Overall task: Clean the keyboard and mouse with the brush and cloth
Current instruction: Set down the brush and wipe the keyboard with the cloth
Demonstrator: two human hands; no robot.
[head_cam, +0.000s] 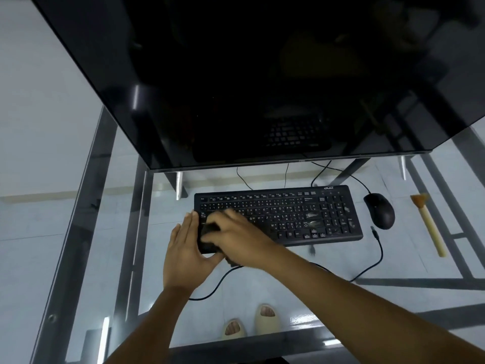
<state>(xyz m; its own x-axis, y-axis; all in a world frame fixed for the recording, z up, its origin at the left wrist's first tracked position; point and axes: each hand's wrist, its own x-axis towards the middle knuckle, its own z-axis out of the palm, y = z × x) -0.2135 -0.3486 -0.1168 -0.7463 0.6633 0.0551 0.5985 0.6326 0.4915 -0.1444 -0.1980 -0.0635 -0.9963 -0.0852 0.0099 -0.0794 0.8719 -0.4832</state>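
Observation:
A black keyboard (pixel 291 215) lies on the glass desk (pixel 393 298) in front of the monitor. My right hand (pixel 237 236) presses a dark cloth (pixel 210 232) onto the keyboard's left keys; the hand is blurred and hides most of the cloth. My left hand (pixel 183 248) lies flat against the keyboard's left end, with the thumb along its front edge, holding it. A black wired mouse (pixel 380 211) sits just right of the keyboard. Further right, a brush (pixel 427 227) with a pale handle and tan bristles lies on the glass, untouched.
A large dark monitor (pixel 236 74) overhangs the back of the desk. Black cables (pixel 367 269) loop across the glass in front of the keyboard, with a loose plug near the mouse. My sandalled feet (pixel 249 321) show through the glass below.

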